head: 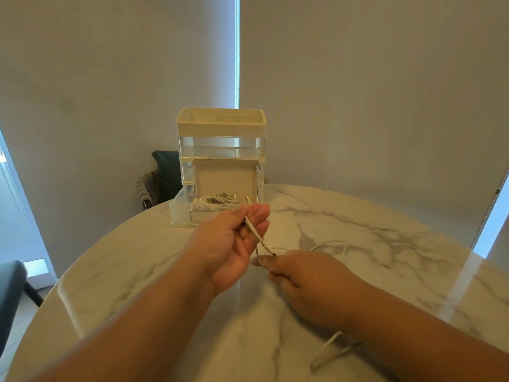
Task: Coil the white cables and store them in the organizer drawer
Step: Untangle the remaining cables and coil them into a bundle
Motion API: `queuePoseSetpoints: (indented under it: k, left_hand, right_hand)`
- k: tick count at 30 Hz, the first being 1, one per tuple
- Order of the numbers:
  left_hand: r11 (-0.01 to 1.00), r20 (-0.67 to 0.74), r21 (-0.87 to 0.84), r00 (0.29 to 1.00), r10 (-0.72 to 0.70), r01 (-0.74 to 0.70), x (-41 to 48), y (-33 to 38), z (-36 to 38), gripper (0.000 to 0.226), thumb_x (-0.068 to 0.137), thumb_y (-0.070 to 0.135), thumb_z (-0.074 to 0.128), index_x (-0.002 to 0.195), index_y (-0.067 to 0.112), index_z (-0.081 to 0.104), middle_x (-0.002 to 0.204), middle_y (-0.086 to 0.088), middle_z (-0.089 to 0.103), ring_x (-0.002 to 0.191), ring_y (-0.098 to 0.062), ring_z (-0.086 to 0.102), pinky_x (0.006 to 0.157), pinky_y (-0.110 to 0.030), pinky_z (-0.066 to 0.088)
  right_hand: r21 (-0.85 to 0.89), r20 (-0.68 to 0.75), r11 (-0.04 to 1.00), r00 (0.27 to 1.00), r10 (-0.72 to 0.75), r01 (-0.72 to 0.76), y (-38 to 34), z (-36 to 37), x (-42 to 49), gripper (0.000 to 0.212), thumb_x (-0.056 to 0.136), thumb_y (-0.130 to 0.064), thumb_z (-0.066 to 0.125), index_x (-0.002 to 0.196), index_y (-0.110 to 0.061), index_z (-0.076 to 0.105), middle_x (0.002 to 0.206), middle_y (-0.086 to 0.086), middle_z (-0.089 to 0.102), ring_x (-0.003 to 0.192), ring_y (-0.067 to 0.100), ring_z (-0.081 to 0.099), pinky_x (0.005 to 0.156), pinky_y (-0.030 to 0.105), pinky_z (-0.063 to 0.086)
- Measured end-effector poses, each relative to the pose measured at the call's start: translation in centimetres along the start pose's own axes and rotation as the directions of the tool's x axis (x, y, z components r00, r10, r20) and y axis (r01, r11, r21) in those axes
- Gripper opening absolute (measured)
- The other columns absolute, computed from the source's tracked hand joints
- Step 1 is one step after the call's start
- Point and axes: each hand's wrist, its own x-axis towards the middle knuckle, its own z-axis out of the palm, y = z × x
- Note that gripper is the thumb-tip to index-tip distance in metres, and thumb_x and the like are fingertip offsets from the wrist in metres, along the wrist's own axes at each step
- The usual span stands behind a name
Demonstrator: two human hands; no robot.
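Pinches cable (pixel 254 230) end in left hand (pixel 230 244), next stretch in right hand (pixel 305 282). Best: wind small even loops round left hand, feed slack from right, no kinks; then into drawer (pixel 179 213) just beyond.

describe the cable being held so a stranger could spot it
Start at the round white marble table, just in front of the cream and clear plastic organizer. The thin white cable runs from the left hand to the right hand. Unlike the coiled cables in the open drawer, it trails loose over the marble.
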Motion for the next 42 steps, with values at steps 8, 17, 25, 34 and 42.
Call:
queuePoseSetpoints:
  k: [8, 17, 25, 34, 42]
  left_hand:
    - [0.997, 0.157, -0.027, 0.985, -0.072, 0.078, -1.2, 0.1, 1.0, 0.026, 0.098, 0.012, 0.049, 0.11, -0.003, 0.066, 0.077, -0.007, 0.072, 0.062, -0.008, 0.069, 0.06, -0.022, 0.059]
    - [0.995, -0.021, 0.097, 0.999, 0.035, -0.033, 0.8, -0.1, -0.7, 0.022, 0.101, 0.011, 0.049, 0.112, -0.001, 0.063, 0.104, -0.017, 0.074, 0.091, -0.021, 0.074, 0.077, -0.03, 0.061]
    - [0.938, -0.109, 0.338, 0.986, 0.127, -0.083, 1.4, -0.5, -1.1, 0.014, 0.098, 0.009, 0.054, 0.108, 0.004, 0.064, 0.1, -0.012, 0.075, 0.089, -0.019, 0.074, 0.073, -0.026, 0.06]
    - [0.563, 0.119, 0.782, 0.95, 0.289, -0.269, 1.3, -2.3, -0.8, 0.02, 0.088, 0.006, 0.069, 0.074, 0.019, 0.073, 0.105, -0.002, 0.073, 0.086, -0.013, 0.073, 0.074, -0.029, 0.061]
    - [0.404, 0.211, 0.892, 0.977, 0.03, -0.205, 1.2, -1.8, -1.2, 0.023, 0.094, 0.014, 0.059, 0.082, -0.001, 0.071, 0.069, -0.012, 0.068, 0.062, -0.013, 0.061, 0.069, -0.035, 0.055]
  right_hand:
    - [-0.109, 0.012, 0.991, 0.997, 0.078, -0.076, 0.0, 0.2, 0.1, 0.031, 0.104, -0.039, 0.031, 0.116, -0.03, 0.058, 0.091, -0.004, 0.055, 0.083, 0.018, 0.056, 0.07, 0.029, 0.041]
    - [-0.011, -0.012, 0.999, 0.999, -0.031, 0.031, -0.2, -0.5, -0.2, 0.036, 0.103, -0.034, 0.037, 0.135, -0.041, 0.051, 0.122, -0.013, 0.062, 0.111, 0.01, 0.054, 0.086, 0.025, 0.042]
    - [-0.025, -0.175, 0.998, 0.983, 0.059, -0.064, -0.4, -0.7, -0.4, 0.027, 0.101, -0.04, 0.04, 0.114, -0.036, 0.063, 0.093, -0.011, 0.057, 0.092, 0.012, 0.055, 0.079, 0.034, 0.047]
    - [-0.078, -0.312, 0.995, 0.95, 0.028, -0.055, -0.6, -1.2, -0.4, 0.024, 0.093, -0.042, 0.044, 0.106, -0.04, 0.065, 0.083, -0.012, 0.058, 0.08, 0.013, 0.058, 0.066, 0.034, 0.047]
    - [-0.05, -0.293, 0.995, 0.953, 0.071, -0.09, -0.5, -1.7, -0.6, 0.023, 0.091, -0.046, 0.047, 0.101, -0.044, 0.068, 0.08, -0.014, 0.058, 0.079, 0.007, 0.055, 0.068, 0.031, 0.046]
